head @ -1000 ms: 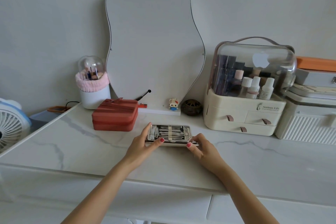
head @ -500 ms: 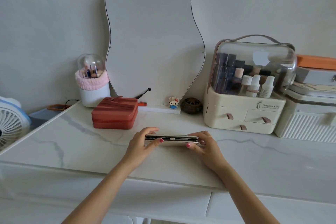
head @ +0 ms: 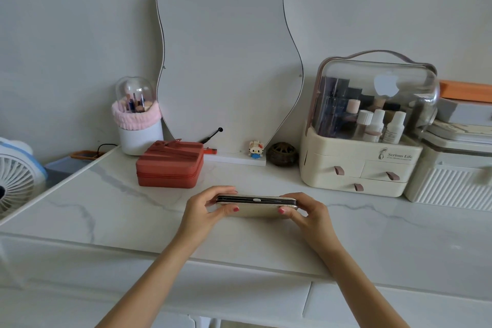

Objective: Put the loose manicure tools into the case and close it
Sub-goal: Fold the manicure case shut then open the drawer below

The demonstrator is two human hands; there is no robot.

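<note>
Plain pale grey wall (head: 66,21), white marble-look vanity top with grey veining (head: 399,242), wavy-edged frameless mirror (head: 226,61) leaning against the wall, cream drawer organiser with clear domed lid (head: 367,141) right, white fan (head: 16,176) far left, soft even daylight

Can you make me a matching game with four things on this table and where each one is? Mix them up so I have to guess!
Things:
1. manicure case
2. red zip box
3. little toy figure
4. fan

Places:
A. far left edge
B. on the mirror's base
C. between both hands
D. in front of the pink-banded brush holder

Pairs: 1-C, 2-D, 3-B, 4-A
</note>
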